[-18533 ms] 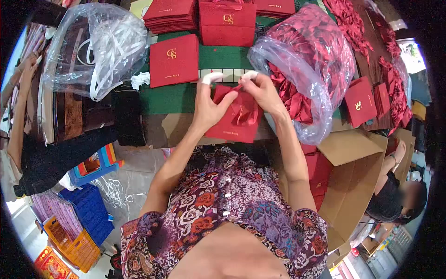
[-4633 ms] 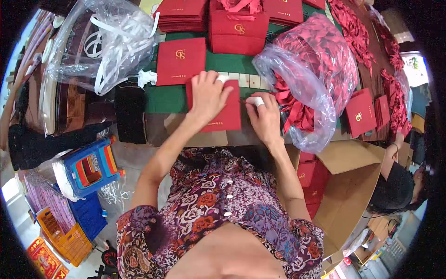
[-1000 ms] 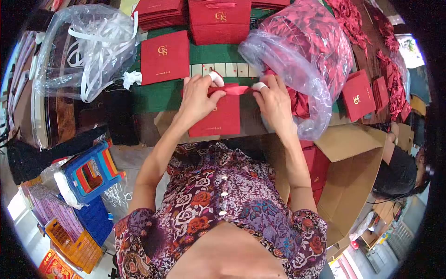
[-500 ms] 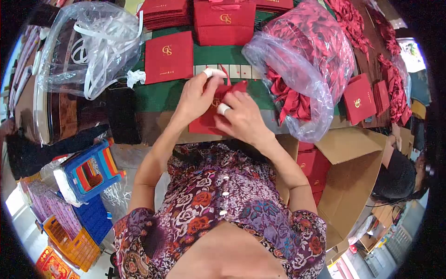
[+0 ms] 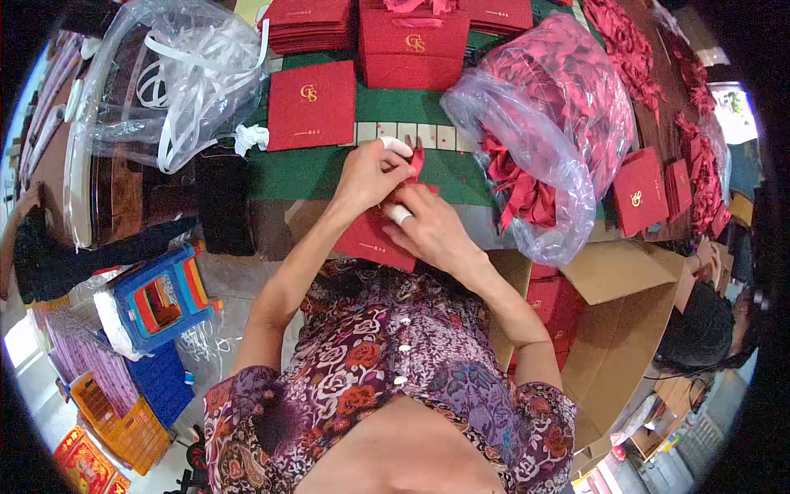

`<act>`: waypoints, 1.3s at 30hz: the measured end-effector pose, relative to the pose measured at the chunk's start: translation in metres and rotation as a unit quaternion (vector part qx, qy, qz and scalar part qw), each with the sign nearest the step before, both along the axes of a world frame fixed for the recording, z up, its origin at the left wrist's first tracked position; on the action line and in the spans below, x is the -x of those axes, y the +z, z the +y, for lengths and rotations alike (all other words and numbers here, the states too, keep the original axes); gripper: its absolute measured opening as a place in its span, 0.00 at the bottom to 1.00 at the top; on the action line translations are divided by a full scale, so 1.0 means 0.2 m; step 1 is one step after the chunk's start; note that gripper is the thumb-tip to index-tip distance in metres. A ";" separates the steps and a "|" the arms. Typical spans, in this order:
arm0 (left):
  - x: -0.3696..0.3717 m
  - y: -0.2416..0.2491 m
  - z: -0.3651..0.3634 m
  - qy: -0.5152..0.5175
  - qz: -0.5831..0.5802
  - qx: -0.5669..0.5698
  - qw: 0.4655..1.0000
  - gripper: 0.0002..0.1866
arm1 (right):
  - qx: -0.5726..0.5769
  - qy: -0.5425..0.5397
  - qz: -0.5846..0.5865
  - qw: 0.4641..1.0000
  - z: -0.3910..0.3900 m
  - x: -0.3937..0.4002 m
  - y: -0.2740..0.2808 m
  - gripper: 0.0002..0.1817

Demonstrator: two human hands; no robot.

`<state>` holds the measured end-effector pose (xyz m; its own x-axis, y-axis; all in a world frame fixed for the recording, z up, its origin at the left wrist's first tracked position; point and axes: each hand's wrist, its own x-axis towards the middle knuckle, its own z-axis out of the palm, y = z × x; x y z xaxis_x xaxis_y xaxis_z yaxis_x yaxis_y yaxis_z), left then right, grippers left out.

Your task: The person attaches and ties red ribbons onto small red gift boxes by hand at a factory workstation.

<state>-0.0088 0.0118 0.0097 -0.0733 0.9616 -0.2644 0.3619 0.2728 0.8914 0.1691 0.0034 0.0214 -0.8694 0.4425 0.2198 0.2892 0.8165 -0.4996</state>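
A red paper gift bag (image 5: 370,245) lies tilted at the table's near edge, partly hidden under my hands. My left hand (image 5: 370,173), with a white wrap on one finger, pinches a red ribbon (image 5: 417,162) above the bag's top edge. My right hand (image 5: 432,226), also with a white finger wrap, has its fingers curled over the top of the bag, gripping it there. Its fingertips are partly hidden, close to the ribbon. Something small and dark shows beside the left fingertips, too small to make out.
Another red bag (image 5: 311,105) lies flat ahead, before stacked red bags (image 5: 309,26) and a standing one (image 5: 414,49). A clear plastic bag of red ribbons (image 5: 555,107) is at right, white straps (image 5: 206,74) at left. An open cardboard box (image 5: 613,337) stands by my right side.
My left hand has moved slightly right and down, with the ribbon between its fingers. The gift bag has tilted and come nearer to me. The whole view has shifted a little.
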 end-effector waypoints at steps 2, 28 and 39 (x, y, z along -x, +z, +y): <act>0.01 -0.03 -0.04 0.033 -0.034 -0.038 0.998 0.14 | 0.045 -0.145 0.120 0.981 -0.01 -0.01 0.05 0.14; 0.14 -0.02 -0.28 -0.075 0.345 -0.103 0.930 0.23 | 0.386 -0.174 0.092 0.901 0.01 0.04 0.22 0.04; 0.03 0.04 -0.28 -0.063 0.251 -0.123 0.958 0.22 | 0.108 -0.326 0.015 0.939 0.02 -0.01 0.01 0.06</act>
